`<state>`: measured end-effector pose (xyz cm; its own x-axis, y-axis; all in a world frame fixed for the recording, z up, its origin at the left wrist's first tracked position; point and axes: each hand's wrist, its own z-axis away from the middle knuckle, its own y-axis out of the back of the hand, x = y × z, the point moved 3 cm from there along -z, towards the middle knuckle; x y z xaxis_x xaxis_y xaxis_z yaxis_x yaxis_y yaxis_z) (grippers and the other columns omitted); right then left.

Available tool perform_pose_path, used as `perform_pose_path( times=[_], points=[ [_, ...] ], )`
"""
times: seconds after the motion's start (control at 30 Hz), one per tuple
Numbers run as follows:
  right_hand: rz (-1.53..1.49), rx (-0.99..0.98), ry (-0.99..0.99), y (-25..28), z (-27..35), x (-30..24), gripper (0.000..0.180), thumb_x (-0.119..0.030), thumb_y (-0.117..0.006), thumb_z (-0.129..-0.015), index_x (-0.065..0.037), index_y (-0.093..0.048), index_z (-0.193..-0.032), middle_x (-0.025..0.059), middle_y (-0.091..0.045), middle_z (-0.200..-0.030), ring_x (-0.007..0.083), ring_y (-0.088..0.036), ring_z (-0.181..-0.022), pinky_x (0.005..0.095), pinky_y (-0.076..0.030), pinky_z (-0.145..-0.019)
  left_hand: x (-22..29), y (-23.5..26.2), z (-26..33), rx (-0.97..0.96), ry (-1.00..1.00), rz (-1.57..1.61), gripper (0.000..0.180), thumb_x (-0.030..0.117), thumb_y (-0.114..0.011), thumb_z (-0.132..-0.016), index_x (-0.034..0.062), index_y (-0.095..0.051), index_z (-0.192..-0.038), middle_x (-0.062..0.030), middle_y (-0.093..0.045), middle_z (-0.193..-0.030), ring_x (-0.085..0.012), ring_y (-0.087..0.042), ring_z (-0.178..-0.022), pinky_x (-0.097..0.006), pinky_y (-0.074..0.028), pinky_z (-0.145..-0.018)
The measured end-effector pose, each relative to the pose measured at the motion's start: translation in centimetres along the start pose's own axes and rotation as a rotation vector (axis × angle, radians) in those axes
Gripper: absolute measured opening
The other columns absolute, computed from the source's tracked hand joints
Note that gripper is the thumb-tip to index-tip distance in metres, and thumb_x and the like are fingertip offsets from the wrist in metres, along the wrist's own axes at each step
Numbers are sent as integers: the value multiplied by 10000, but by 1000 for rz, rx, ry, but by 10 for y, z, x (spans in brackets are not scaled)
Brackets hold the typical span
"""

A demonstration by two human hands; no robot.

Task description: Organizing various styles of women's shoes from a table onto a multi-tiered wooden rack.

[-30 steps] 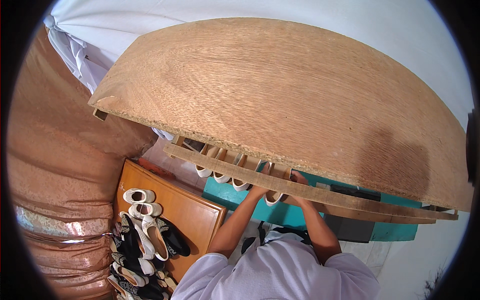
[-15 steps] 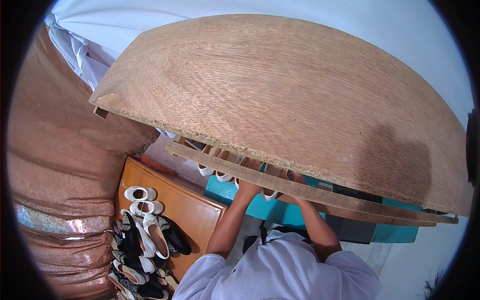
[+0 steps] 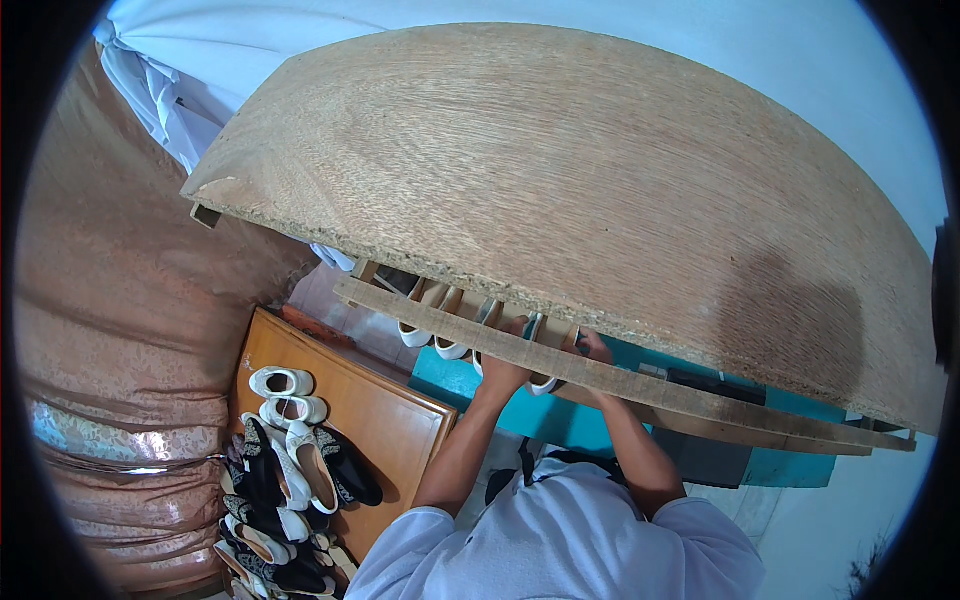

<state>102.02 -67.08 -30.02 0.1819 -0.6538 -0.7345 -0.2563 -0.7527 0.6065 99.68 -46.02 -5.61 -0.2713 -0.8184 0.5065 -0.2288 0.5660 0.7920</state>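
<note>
White slip-on shoes (image 3: 451,350) stand in a row on a wooden rack, toes toward me, partly covered by its front slat (image 3: 440,322). My left hand (image 3: 503,374) reaches behind the slat with fingers bent; its fingertips show above the slat beside a white shoe (image 3: 542,384). On the other side of that shoe, my right hand (image 3: 594,349) has its fingers curled at the shoe's back part. Both hands appear closed on this shoe, though the slat hides part of the grip.
A large wooden board (image 3: 540,180) overhangs the rack. Teal panels (image 3: 560,425) and a dark grey panel (image 3: 700,458) lie beneath. At left, a brown wooden surface (image 3: 390,400) bears a pile of black and white shoes (image 3: 300,470). Brown draped cloth (image 3: 130,330) hangs beyond it.
My right hand has risen a little, and more of its fingers shows above the slat. Fingertips of my left hand now show above the slat too.
</note>
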Motion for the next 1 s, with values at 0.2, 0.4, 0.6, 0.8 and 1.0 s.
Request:
perform_pose_path(
  times=[0.2, 0.4, 0.6, 0.8, 1.0],
  points=[
    [-79, -62, -94, 0, -6, -2, 619, -432, -757, -799, -73, -582, -1272, 130, -709, -1011, 195, -682, -854, 315, -536, -729, 8, 5, -2, -18, 47, -12, 539, 283, -714, -769, 2, -554, -1201, -255, -660, -1030, -402, -645, -977, -488, -502, -823],
    [-57, -3, -64, -8, -2, -3, 586, -389, -739, -827, -65, -575, -1286, 121, -715, -1000, 177, -678, -853, 322, -539, -722, 5, 6, -2, 37, -5, -1, 524, 267, -709, -767, 17, -558, -1202, -238, -667, -1011, -396, -650, -944, -485, -505, -795],
    [-75, -32, -53, -4, -3, -10, 605, -400, -715, -849, -67, -543, -1324, 127, -709, -1005, 197, -680, -850, 330, -535, -735, 9, 9, -5, 11, -8, -29, 534, 262, -717, -753, 23, -564, -1206, -219, -680, -957, -395, -661, -905, -478, -506, -783],
    [-194, -194, -239, 24, -6, -15, 612, -370, -702, -865, -43, -512, -1346, 153, -674, -1058, 224, -656, -936, 344, -519, -803, 28, 8, -14, 21, 5, -40, 489, 237, -719, -747, 25, -592, -1169, -222, -682, -954, -397, -663, -882, -477, -509, -769],
    [43, 13, -40, 119, -35, -191, 521, -163, -682, -838, -3, -514, -1305, 171, -559, -1205, 321, -564, -1080, 430, -469, -887, 32, 55, 3, 122, 16, 166, 277, 50, -675, -735, -21, -668, -1003, -225, -644, -1084, -390, -588, -1073, -474, -462, -899]
  ],
)
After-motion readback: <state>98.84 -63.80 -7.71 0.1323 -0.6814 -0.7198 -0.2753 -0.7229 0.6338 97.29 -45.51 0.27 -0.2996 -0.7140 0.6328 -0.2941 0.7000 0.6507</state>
